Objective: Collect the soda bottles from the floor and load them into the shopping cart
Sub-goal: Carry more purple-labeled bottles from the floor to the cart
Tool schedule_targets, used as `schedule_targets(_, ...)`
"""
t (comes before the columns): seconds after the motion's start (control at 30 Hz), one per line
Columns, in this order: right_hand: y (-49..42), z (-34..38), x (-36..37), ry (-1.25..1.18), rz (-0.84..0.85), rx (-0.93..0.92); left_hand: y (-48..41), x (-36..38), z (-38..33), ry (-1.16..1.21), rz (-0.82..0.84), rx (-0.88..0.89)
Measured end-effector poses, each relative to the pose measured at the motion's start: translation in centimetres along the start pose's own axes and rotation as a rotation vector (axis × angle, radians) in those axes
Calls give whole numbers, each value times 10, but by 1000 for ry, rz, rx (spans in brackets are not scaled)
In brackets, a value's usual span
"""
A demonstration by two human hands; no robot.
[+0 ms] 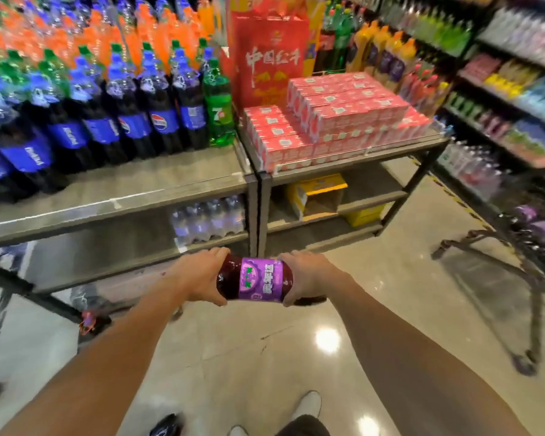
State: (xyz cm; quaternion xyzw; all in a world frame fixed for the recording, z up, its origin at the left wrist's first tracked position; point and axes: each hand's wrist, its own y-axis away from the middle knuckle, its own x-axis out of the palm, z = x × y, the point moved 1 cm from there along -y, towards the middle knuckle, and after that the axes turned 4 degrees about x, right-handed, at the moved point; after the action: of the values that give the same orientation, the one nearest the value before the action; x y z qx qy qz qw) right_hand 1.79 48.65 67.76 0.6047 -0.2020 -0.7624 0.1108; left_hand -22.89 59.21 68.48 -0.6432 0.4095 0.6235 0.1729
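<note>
While the dark grape soda bottle with the purple label (260,280) hangs sideways above the glossy beige floor tiles (265,357), I've got both hands on it: left hand (199,275) wrapped round one end, right hand (309,278) round the other, fingers curled tight on the plastic. It's off the floor, so that half's done; loading isn't. The black wire shopping cart (516,243) sits well off to my right, purple shapes inside, likely bottles already in, though it's too blurred to swear. A smeared dark object (90,305) low on my left may be another to fetch.
</note>
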Motion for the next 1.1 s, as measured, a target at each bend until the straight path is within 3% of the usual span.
schedule_targets(0.5, 76, -284, -43, -287, -119, 419, -265, -47, -234, -101, 31, 469)
schedule_targets(1.1, 45, -505, -109, -427, -208, 783, -556, -121, -405, -207, 93, 972)
